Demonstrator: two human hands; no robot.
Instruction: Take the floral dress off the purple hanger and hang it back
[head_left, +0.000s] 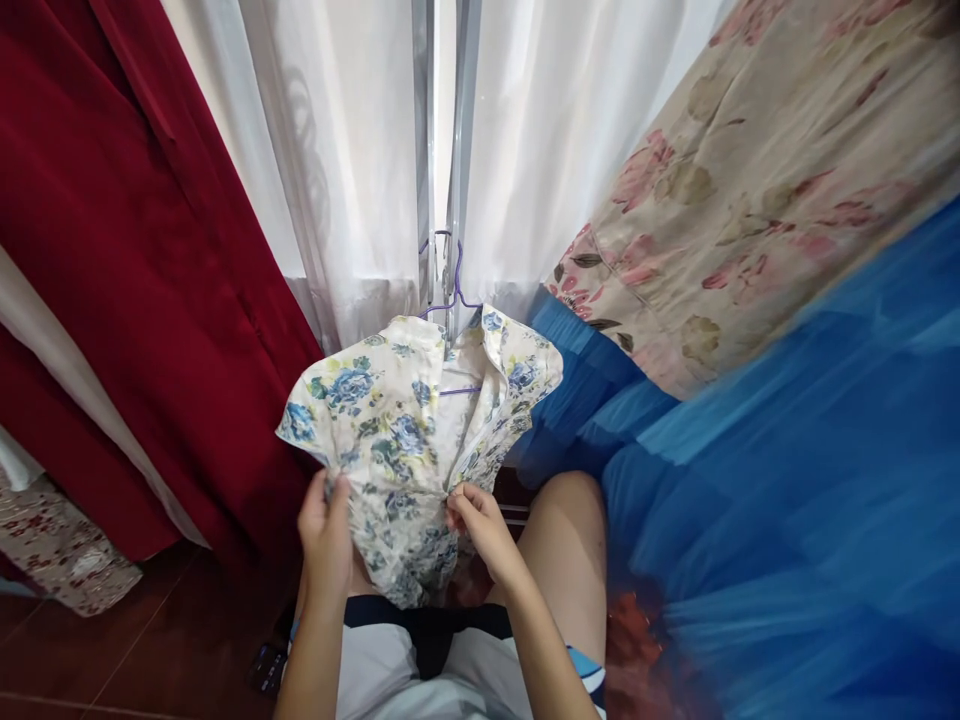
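floral top (390, 430) is on a purple hanger (458, 262), left hand (327, 525) has fingers clamped on its side edge, right hand (484, 525) fingers pinching the front edge, tight squeeze between red cloth (150, 250) and blue fabric (750, 480)

The shirt (390, 440) hides much of the hanger (457, 283). Blurred blue fabric (765, 480) runs off the right edge, red cloth (165, 270) off the top. A reddish patch (634, 630) is too blurred to tell.
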